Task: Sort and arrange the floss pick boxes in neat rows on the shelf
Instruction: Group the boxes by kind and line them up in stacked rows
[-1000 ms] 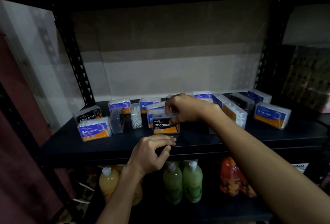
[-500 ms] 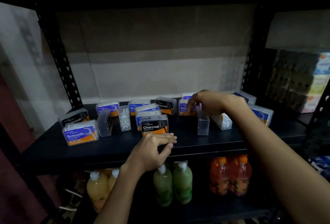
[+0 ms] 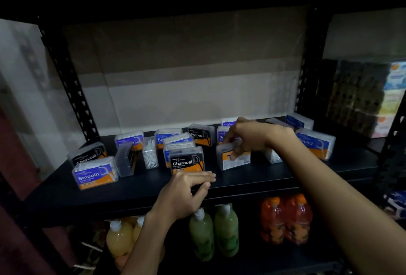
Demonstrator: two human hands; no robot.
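On the black shelf (image 3: 241, 184), floss pick boxes stood scattered in loose groups rather than rows. Near the middle, the right hand (image 3: 248, 136) pinched a clear box (image 3: 233, 156) with an orange and white label between thumb and curled fingers, its back face turned toward the camera; whether it was touching the shelf could not be told. Just left of it stood a black Charcoal box (image 3: 186, 161) at the front of a short column of blue-labelled boxes. The left hand (image 3: 186, 191) rested at the shelf's front edge just below that Charcoal box, fingers loosely bent, thumb near the fingertips, holding nothing. Farther left sat a blue Smooth box (image 3: 95, 173) with another Charcoal box (image 3: 87, 154) behind it. At the right end lay a Round box (image 3: 315, 143), tilted. Below the shelf stood yellow, green (image 3: 214, 230) and orange bottles.
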